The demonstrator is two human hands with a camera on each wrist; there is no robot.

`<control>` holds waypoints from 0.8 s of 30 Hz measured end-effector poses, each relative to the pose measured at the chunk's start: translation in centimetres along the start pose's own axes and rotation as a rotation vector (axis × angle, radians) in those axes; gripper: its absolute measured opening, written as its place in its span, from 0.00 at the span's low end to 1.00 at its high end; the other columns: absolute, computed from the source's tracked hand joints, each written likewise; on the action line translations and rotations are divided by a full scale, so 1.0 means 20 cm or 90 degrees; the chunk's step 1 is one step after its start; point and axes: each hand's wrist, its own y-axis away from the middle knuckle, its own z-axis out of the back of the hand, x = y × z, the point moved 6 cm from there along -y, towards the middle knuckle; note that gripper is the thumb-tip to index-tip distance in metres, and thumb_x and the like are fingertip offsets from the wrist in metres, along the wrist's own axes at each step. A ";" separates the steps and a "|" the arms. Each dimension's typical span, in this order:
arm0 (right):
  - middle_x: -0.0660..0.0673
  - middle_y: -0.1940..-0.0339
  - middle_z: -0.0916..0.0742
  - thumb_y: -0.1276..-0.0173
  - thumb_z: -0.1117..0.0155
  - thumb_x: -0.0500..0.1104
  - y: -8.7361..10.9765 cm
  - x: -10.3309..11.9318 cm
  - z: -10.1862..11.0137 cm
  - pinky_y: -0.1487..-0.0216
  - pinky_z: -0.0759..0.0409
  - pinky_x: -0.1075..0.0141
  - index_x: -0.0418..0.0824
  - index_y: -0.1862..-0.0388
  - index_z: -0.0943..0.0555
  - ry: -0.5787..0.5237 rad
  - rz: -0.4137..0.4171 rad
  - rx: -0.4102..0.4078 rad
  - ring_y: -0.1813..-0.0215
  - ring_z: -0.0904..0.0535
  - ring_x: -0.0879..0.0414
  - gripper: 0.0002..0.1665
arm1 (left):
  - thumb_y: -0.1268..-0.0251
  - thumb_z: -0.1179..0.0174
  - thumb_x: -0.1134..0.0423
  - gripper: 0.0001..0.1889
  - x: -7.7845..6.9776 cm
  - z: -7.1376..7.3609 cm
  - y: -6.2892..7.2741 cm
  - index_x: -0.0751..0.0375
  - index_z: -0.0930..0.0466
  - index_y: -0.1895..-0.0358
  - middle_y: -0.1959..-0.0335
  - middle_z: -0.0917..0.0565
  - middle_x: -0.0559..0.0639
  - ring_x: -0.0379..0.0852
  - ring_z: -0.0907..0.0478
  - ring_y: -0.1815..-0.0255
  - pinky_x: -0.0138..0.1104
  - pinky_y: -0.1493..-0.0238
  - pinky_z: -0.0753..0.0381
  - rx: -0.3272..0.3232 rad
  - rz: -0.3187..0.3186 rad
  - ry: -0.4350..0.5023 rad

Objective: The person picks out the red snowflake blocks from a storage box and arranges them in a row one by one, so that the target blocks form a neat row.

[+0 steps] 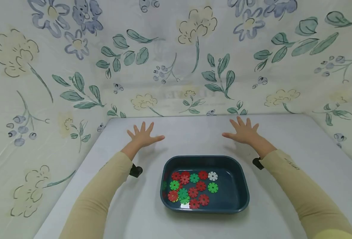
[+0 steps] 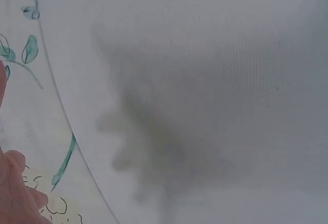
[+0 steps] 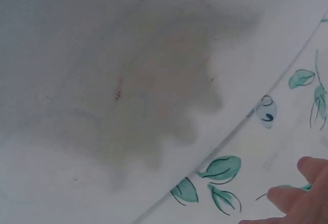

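Both hands hover over the white table with fingers spread wide and nothing held. My left hand [image 1: 143, 136] is beyond the tray's left side; in the left wrist view part of that hand [image 2: 20, 193] shows at the lower left edge. My right hand [image 1: 244, 133] is beyond the tray's right side, and some of its fingers [image 3: 292, 196] show in the right wrist view. Between and nearer than the hands sits a dark blue tray [image 1: 232, 166]. Red, green and white notched discs, such as the white disc [image 1: 213, 176], lie in its left and middle part, some overlapping.
The tray stands on a white table [image 1: 134, 212]. Behind and beside the table hangs a flower-patterned cloth [image 1: 170, 96]. Dark wrist-worn devices, such as the left one [image 1: 136, 170], sit at both sleeves. Hand shadows fall on the tabletop.
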 end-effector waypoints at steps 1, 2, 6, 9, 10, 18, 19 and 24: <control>0.29 0.28 0.55 0.38 0.55 0.70 0.00 0.00 0.00 0.43 0.67 0.27 0.37 0.28 0.53 0.001 0.000 0.001 0.32 0.68 0.24 0.53 | 0.57 0.59 0.18 0.56 0.00 0.00 0.00 0.46 0.65 0.27 0.27 0.68 0.63 0.74 0.80 0.33 0.66 0.45 0.86 0.001 -0.002 -0.001; 0.29 0.28 0.55 0.38 0.55 0.70 0.01 0.00 0.01 0.43 0.67 0.27 0.37 0.28 0.54 0.003 0.001 0.001 0.32 0.68 0.25 0.53 | 0.58 0.60 0.18 0.57 -0.01 0.00 0.00 0.46 0.65 0.27 0.27 0.68 0.63 0.74 0.80 0.33 0.66 0.45 0.86 0.000 -0.004 -0.004; 0.28 0.28 0.54 0.38 0.55 0.71 0.04 0.02 0.03 0.42 0.66 0.27 0.37 0.28 0.53 0.011 0.011 -0.009 0.32 0.67 0.25 0.53 | 0.55 0.58 0.20 0.55 -0.02 0.00 0.01 0.47 0.64 0.27 0.27 0.67 0.63 0.73 0.79 0.33 0.66 0.45 0.85 -0.008 -0.025 -0.017; 0.28 0.28 0.52 0.39 0.54 0.71 0.07 0.06 0.06 0.41 0.64 0.27 0.37 0.28 0.51 0.021 0.025 -0.026 0.32 0.64 0.25 0.53 | 0.50 0.56 0.24 0.52 -0.03 0.00 0.03 0.48 0.63 0.27 0.27 0.66 0.63 0.72 0.78 0.32 0.67 0.43 0.82 -0.014 -0.048 -0.034; 0.28 0.28 0.51 0.39 0.53 0.70 0.08 0.08 0.08 0.41 0.63 0.28 0.37 0.28 0.51 0.026 0.033 -0.031 0.31 0.63 0.25 0.52 | 0.50 0.56 0.24 0.52 -0.03 0.01 0.04 0.49 0.62 0.27 0.27 0.65 0.63 0.73 0.77 0.32 0.67 0.43 0.81 -0.018 -0.059 -0.037; 0.30 0.29 0.43 0.38 0.47 0.65 0.23 0.27 0.17 0.39 0.54 0.31 0.39 0.29 0.45 0.056 0.135 -0.084 0.32 0.53 0.26 0.47 | 0.45 0.48 0.33 0.47 -0.14 0.03 0.22 0.49 0.56 0.27 0.26 0.58 0.60 0.72 0.68 0.30 0.67 0.39 0.69 -0.044 -0.228 -0.013; 0.31 0.29 0.43 0.38 0.46 0.64 0.26 0.29 0.18 0.39 0.53 0.31 0.39 0.29 0.44 0.052 0.147 -0.090 0.32 0.53 0.27 0.47 | 0.45 0.47 0.34 0.46 -0.15 0.03 0.24 0.50 0.55 0.27 0.26 0.57 0.59 0.72 0.67 0.30 0.67 0.38 0.67 -0.043 -0.263 -0.013; 0.32 0.31 0.38 0.40 0.41 0.62 0.37 0.41 0.22 0.37 0.46 0.37 0.40 0.30 0.41 0.023 0.216 -0.115 0.32 0.46 0.31 0.46 | 0.44 0.41 0.42 0.44 -0.22 -0.01 0.36 0.51 0.51 0.28 0.27 0.53 0.58 0.70 0.62 0.30 0.65 0.37 0.58 -0.024 -0.402 -0.007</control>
